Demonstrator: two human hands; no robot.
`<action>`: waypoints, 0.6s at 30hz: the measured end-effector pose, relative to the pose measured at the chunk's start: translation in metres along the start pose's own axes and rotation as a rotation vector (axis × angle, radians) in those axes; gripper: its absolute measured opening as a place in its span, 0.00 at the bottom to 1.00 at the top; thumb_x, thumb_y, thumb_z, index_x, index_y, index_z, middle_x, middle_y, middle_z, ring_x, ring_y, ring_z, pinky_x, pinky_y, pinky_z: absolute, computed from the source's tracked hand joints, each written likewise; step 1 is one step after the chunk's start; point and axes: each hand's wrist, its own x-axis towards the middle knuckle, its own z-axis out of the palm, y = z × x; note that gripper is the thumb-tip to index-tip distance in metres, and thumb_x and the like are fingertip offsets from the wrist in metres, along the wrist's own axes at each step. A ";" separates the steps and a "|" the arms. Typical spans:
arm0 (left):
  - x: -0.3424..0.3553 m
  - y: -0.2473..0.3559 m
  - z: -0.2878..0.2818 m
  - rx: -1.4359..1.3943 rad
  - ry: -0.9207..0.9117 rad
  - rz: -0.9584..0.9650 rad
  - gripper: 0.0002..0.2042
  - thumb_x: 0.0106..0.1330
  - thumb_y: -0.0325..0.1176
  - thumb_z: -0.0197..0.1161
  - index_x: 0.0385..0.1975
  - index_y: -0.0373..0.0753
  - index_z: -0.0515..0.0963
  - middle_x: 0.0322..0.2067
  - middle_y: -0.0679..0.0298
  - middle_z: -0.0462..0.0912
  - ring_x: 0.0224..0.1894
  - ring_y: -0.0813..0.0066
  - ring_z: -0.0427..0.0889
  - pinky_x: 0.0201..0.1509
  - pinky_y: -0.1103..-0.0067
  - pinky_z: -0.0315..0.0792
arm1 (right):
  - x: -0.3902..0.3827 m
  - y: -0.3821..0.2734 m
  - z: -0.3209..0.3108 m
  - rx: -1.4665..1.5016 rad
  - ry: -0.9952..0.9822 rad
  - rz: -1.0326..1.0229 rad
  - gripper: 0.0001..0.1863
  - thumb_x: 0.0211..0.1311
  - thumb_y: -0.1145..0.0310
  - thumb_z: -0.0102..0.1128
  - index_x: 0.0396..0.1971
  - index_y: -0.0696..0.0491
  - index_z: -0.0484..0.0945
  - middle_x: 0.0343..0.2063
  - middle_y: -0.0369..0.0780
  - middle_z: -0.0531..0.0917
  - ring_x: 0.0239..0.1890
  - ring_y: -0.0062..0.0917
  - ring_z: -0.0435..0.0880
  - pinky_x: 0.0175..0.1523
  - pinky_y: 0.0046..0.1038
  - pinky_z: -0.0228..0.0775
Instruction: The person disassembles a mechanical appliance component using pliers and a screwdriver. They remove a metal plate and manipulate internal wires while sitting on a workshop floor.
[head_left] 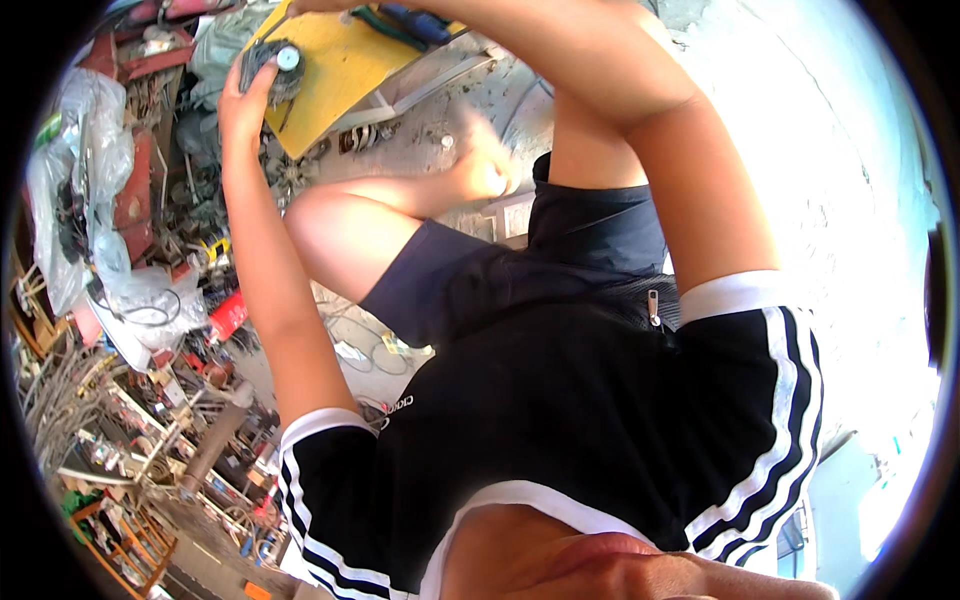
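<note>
My left hand (243, 105) grips a dark grey, roundish motor-like part (258, 72) with a pale round hub (288, 58), the thumb pressed on its near side. This part is at the left edge of a yellow board (345, 70). At the top edge of the view, my right hand (325, 4) is mostly cut off. Its visible fingers close on a thin dark rod (273, 26) that slants down toward the dark part. Hand tools with dark blue and green handles (425, 25) lie on the board, partly hidden by my right forearm.
My bent legs (350, 225) are below the board, over a littered floor. Along the left are clear plastic bags (95, 190), a red can-like cylinder (228, 316), coiled cables (65, 400) and piled metal parts. A small wooden frame (125, 540) stands at lower left.
</note>
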 end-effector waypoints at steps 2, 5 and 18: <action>-0.001 -0.008 -0.001 -0.008 0.019 0.012 0.33 0.58 0.41 0.71 0.62 0.36 0.70 0.51 0.60 0.80 0.51 0.76 0.76 0.58 0.78 0.67 | 0.004 -0.002 0.008 0.049 -0.055 0.020 0.17 0.50 0.53 0.68 0.31 0.51 0.87 0.39 0.50 0.85 0.44 0.40 0.85 0.49 0.38 0.77; -0.015 -0.010 -0.008 -0.030 0.021 -0.025 0.29 0.62 0.37 0.68 0.62 0.37 0.70 0.53 0.61 0.79 0.53 0.75 0.75 0.60 0.77 0.66 | -0.003 -0.016 0.007 0.040 -0.187 0.067 0.20 0.53 0.52 0.66 0.38 0.54 0.85 0.38 0.47 0.85 0.44 0.40 0.85 0.48 0.38 0.77; 0.014 -0.046 -0.032 -0.107 -0.052 -0.132 0.36 0.65 0.41 0.62 0.70 0.37 0.56 0.64 0.58 0.67 0.64 0.68 0.65 0.67 0.74 0.56 | 0.018 -0.048 0.013 0.104 -0.091 0.115 0.18 0.51 0.65 0.65 0.44 0.49 0.85 0.45 0.39 0.86 0.49 0.31 0.84 0.47 0.35 0.76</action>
